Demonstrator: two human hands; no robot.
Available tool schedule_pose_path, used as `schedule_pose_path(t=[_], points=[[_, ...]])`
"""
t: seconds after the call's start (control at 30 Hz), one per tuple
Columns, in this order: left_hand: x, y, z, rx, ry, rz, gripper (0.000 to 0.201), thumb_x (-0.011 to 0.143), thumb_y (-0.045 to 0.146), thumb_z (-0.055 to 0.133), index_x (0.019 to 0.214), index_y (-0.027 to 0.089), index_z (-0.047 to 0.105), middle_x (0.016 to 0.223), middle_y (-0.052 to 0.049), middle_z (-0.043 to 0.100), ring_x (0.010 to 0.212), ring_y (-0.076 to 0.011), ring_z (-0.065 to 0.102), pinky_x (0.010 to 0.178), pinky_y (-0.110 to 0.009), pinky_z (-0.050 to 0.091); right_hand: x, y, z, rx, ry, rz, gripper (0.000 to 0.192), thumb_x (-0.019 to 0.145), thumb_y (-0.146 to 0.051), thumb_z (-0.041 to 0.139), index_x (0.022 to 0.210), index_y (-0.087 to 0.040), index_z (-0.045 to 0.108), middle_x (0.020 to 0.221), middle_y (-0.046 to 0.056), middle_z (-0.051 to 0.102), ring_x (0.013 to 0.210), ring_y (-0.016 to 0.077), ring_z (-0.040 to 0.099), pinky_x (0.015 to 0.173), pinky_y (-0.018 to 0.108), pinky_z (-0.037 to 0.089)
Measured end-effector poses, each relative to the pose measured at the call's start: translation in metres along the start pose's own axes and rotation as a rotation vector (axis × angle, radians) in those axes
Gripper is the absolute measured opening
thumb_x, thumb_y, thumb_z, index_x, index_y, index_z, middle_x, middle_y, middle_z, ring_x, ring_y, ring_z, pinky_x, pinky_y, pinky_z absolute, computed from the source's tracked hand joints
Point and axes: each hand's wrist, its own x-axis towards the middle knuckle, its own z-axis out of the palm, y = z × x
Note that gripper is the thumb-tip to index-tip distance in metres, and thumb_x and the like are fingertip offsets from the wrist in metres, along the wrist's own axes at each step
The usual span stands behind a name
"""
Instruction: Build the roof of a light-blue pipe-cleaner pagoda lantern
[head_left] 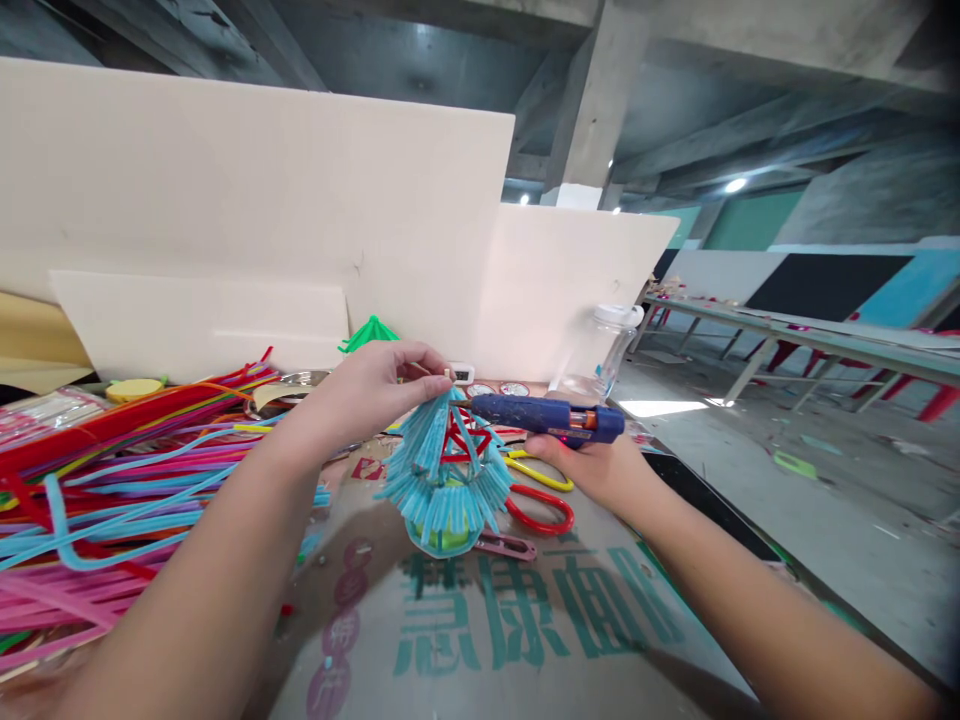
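The blue pipe-cleaner lantern (447, 475) stands at the middle of the table, on a brown cardboard sheet (525, 620) printed with large green characters. It is a tiered, cone-shaped build of light blue fuzzy stems with a red stem frame showing through near its top and something yellow-green inside its base. The left hand (375, 385) reaches over from the left and pinches the lantern's tip between thumb and fingertips, the other fingers curled in. The right hand (592, 465) is wrapped shut around the grip of a blue glue gun (547, 418), held level with its nozzle pointing left and touching or almost touching the lantern's upper part (the exact contact is too small to tell).

Just behind and right of the lantern lie scissors with red and yellow handles (540, 495), and a small pinkish clipper (504, 545) lies by its base. To the left spreads a heap of loose pipe cleaners (112, 490) in pink, red, blue and yellow. A small green umbrella shape (369, 333) stands behind the left hand, before white foam boards (247, 200). A clear plastic jar (600, 355) stands at the table's far right edge.
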Motion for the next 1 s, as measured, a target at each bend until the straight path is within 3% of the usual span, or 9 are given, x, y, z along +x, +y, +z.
schedule_pose_path(t=[0.3, 0.73, 0.87, 1.0], points=[[-0.0004, 0.0021, -0.0019, 0.015, -0.03, 0.003, 0.028, 0.087, 0.046, 0.059, 0.094, 0.021, 0.071, 0.094, -0.002, 0.073, 0.085, -0.0192, 0.065, 0.071, -0.029, 0.047, -0.0022, 0.0019, 0.0045, -0.036, 0.071, -0.009, 0.028, 0.076, -0.039, 0.07, 0.096, -0.02, 0.069, 0.096, 0.007, 0.076, 0.09, 0.0262, 0.072, 0.084, 0.039, 0.059], [-0.0003, 0.0023, -0.0025, -0.007, -0.047, 0.006, 0.028, 0.088, 0.045, 0.06, 0.093, 0.02, 0.07, 0.094, -0.002, 0.072, 0.087, -0.0184, 0.065, 0.073, -0.028, 0.046, -0.001, -0.0012, 0.0039, -0.013, 0.06, 0.02, 0.024, 0.073, -0.035, 0.07, 0.092, -0.02, 0.069, 0.097, 0.007, 0.078, 0.092, 0.0269, 0.074, 0.089, 0.041, 0.058], [0.0001, 0.0015, -0.0022, 0.007, -0.048, 0.012, 0.027, 0.088, 0.045, 0.059, 0.092, 0.021, 0.07, 0.094, -0.001, 0.072, 0.087, -0.0183, 0.065, 0.073, -0.029, 0.046, -0.0015, -0.0004, 0.0023, -0.034, 0.047, 0.022, 0.018, 0.074, -0.036, 0.07, 0.083, -0.021, 0.068, 0.086, 0.006, 0.078, 0.083, 0.0264, 0.074, 0.082, 0.04, 0.06], [-0.0006, 0.0014, -0.0022, 0.017, -0.048, 0.006, 0.027, 0.088, 0.045, 0.059, 0.093, 0.021, 0.07, 0.094, -0.001, 0.072, 0.087, -0.0186, 0.064, 0.073, -0.029, 0.046, -0.0011, 0.0013, 0.0, -0.044, 0.018, 0.017, 0.018, 0.074, -0.035, 0.071, 0.085, -0.022, 0.068, 0.088, 0.006, 0.078, 0.083, 0.0263, 0.074, 0.081, 0.04, 0.06]])
